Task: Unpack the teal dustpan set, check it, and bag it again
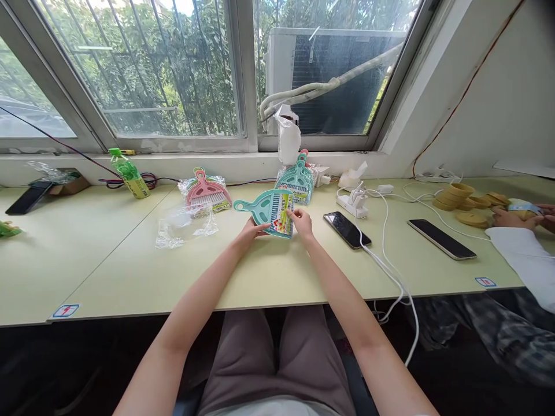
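Observation:
Above the table in front of me is a teal dustpan-and-brush set (262, 210), tilted, its handle pointing left. A yellow printed label (282, 209) covers much of its front. My left hand (250, 232) is closed on its lower left edge, with part of the fingers hidden beneath. At the right edge, beside the label, the fingertips of my right hand (302, 223) pinch the set. Crumpled clear plastic wrapping (185, 229) lies left of my left hand. Behind are a pink dustpan-and-brush set (206, 188) and another teal set (300, 171), both with clear plastic around them.
A phone (347, 229) and a white power strip (352, 203) with trailing cables are right of my hands. Farther right lie another phone (441, 238), yellow rings (455, 196) and a co-worker's hands (515, 218). A green bottle (129, 173) stands at back left.

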Demonstrator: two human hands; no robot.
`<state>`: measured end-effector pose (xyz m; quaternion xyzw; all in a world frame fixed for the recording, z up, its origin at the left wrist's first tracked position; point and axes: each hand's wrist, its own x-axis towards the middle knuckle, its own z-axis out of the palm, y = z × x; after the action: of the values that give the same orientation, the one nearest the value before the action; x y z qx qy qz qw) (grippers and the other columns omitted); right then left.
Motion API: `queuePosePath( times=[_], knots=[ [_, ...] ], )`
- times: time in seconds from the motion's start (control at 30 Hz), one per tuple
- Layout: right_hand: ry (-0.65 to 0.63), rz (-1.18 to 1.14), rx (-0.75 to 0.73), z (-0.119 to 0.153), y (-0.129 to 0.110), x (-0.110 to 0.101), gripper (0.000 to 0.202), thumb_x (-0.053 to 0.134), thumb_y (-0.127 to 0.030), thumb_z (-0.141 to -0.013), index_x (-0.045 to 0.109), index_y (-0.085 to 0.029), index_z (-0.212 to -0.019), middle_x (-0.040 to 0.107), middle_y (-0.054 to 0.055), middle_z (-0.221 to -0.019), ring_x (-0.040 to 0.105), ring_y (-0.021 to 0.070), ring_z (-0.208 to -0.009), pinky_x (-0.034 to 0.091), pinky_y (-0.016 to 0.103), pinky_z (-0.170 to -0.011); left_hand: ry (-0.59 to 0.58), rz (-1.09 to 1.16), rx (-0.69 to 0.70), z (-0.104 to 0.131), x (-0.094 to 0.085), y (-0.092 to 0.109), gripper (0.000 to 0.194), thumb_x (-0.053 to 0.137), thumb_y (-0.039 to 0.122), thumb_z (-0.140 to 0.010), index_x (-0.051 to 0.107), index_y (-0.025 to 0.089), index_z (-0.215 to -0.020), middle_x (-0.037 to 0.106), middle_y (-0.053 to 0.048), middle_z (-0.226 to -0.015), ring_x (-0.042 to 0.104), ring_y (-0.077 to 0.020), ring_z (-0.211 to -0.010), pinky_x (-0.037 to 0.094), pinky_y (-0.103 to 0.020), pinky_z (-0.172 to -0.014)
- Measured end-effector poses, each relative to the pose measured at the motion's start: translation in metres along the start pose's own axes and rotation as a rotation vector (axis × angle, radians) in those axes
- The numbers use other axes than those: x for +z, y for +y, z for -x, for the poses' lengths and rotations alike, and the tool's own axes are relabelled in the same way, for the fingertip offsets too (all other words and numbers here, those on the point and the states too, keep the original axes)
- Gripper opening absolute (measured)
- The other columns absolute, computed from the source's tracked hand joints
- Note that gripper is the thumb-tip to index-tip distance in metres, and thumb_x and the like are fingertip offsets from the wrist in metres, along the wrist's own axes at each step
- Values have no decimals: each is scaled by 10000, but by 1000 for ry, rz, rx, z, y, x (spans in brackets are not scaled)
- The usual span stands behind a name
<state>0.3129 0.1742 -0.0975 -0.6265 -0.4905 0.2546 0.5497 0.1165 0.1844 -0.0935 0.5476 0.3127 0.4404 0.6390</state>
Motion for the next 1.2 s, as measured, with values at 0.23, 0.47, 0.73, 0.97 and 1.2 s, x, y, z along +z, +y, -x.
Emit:
queuePosePath(
  times=[0.23, 0.47, 0.73, 0.97, 1.2],
  knots=[
    [17, 44, -40, 5, -6, 0, 458, 598, -645, -705, 405, -231, -671, 562, -9, -710, 506, 157, -667, 352, 254, -586, 4, -62, 45, 3, 4, 4, 695, 854, 269, -560, 563, 206, -1187, 663, -120, -1162, 639, -283, -1038, 547, -386, -818],
    [66, 12, -63, 8, -12, -1, 441, 622, -585, -708, 359, -234, -664, 500, -28, -683, 482, 150, -666, 353, 251, -598, -12, -37, 143, 10, 17, 12, 719, 859, 287, -554, 573, 183, -1206, 654, -117, -1194, 604, -289, -1106, 495, -418, -952],
    [112, -30, -128, 12, -19, -3, 401, 609, -550, -748, 367, -235, -686, 508, -29, -694, 498, 142, -656, 366, 248, -591, 33, -30, 103, 12, 23, 13, 703, 804, 444, -638, 534, 239, -1254, 626, -98, -1246, 582, -292, -1156, 502, -406, -917],
    [86, 43, -147, 13, -21, -3, 411, 559, -593, -781, 380, -235, -688, 542, -8, -708, 503, 150, -658, 389, 262, -611, 89, -13, 160, 11, 26, 14, 736, 871, 272, -534, 571, 201, -1203, 659, -103, -1184, 600, -295, -1128, 470, -433, -982],
    [79, 34, -163, 16, -24, -4, 443, 540, -640, -783, 380, -236, -697, 541, -9, -714, 507, 149, -649, 380, 259, -581, 143, -19, 142, 7, 22, 6, 765, 877, 252, -503, 558, 193, -1196, 653, -111, -1188, 601, -285, -1124, 471, -433, -977]
  ],
)
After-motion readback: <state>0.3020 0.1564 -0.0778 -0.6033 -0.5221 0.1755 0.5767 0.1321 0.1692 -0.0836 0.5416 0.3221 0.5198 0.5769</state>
